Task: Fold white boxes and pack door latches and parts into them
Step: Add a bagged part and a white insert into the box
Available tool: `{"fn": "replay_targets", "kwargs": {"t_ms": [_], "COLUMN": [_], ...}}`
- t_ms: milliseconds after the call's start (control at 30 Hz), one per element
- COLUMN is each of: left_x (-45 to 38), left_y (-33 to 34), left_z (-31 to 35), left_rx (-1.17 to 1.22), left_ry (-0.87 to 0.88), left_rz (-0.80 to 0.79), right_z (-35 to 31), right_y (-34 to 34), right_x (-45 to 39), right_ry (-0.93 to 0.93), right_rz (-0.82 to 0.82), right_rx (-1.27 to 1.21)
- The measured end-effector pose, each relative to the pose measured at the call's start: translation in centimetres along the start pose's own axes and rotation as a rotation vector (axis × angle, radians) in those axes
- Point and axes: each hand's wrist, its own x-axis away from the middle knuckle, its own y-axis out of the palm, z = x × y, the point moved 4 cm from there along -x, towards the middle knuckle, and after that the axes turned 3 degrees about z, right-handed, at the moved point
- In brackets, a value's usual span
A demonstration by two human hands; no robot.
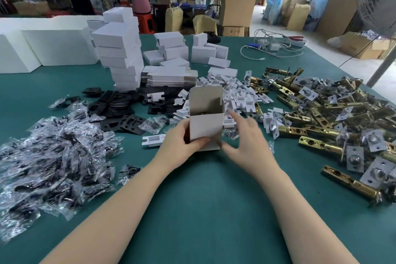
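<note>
A white box (205, 123) stands upright on the green table (203, 210), its top flap raised and something dark lying inside. My left hand (182, 139) grips its lower left side, thumb across the front face. My right hand (246, 137) hovers just right of the box with fingers spread and relaxed, holding nothing. Brass door latches (321, 122) are heaped to the right. White plastic inserts (240, 94) lie behind the box. Clear bags of dark parts (55, 156) are piled on the left, and black plates (120, 109) sit beyond them.
Stacks of folded white boxes (122, 49) and flat box blanks (169, 76) stand at the back centre. White foam blocks (49, 45) sit at the far left. Cables and chargers (276, 46) lie at the back right. People work at a far bench.
</note>
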Motion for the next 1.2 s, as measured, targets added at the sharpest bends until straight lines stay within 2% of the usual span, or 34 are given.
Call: {"fn": "replay_targets", "kwargs": {"t_ms": [67, 133, 200, 300, 400, 500, 567, 633, 667, 733, 833, 900, 1067, 1200], "left_x": [0.0, 0.0, 0.0, 0.0, 0.2, 0.1, 0.0, -0.1, -0.1, -0.1, 0.0, 0.0, 0.0, 0.1], "left_y": [0.2, 0.1, 0.0, 0.1, 0.3, 0.5, 0.6, 0.6, 0.6, 0.6, 0.6, 0.6, 0.5, 0.5], "left_z": [-0.3, -0.4, -0.4, -0.2, 0.1, -0.2, -0.6, -0.9, -1.0, -1.0, -0.9, -0.8, -0.4, -0.1], "left_rx": [-0.003, 0.001, 0.013, 0.033, 0.03, 0.039, 0.056, 0.062, 0.067, 0.069, 0.06, 0.068, 0.045, 0.062], "left_ry": [-0.028, -0.047, -0.054, -0.05, -0.048, -0.055, -0.068, -0.088, -0.1, -0.114, -0.117, -0.119, -0.114, -0.119], "left_rz": [-0.012, -0.018, -0.036, -0.074, -0.07, -0.08, -0.091, -0.092, -0.09, -0.087, -0.086, -0.085, -0.089, -0.094], "right_z": [1.4, 2.9, 3.5, 3.2, 2.5, 0.4, -1.8, -4.0, -5.1, -6.9, -8.4, -8.2, -7.3, -7.3], "right_y": [-1.4, -2.1, -1.9, -1.7, -2.4, -4.3, -6.2, -7.5, -7.8, -7.9, -6.4, -5.1, -4.1, -3.5], "right_x": [0.2, 0.4, 0.6, 0.3, -0.1, 0.4, 0.9, 0.9, 0.5, -0.8, -2.7, -3.4, -2.5, -2.1], "right_ry": [0.114, 0.296, 0.379, 0.349, 0.264, 0.107, -0.116, -0.377, -0.473, -0.564, -0.564, -0.535, -0.462, -0.462], "right_rz": [0.017, -0.079, -0.169, -0.126, 0.08, 0.455, 0.717, 0.842, 0.833, 0.689, 0.351, 0.211, 0.291, 0.29], "right_rx": [0.299, 0.437, 0.419, 0.255, 0.043, -0.179, -0.342, -0.334, -0.319, -0.304, -0.16, -0.011, 0.015, 0.103]}}
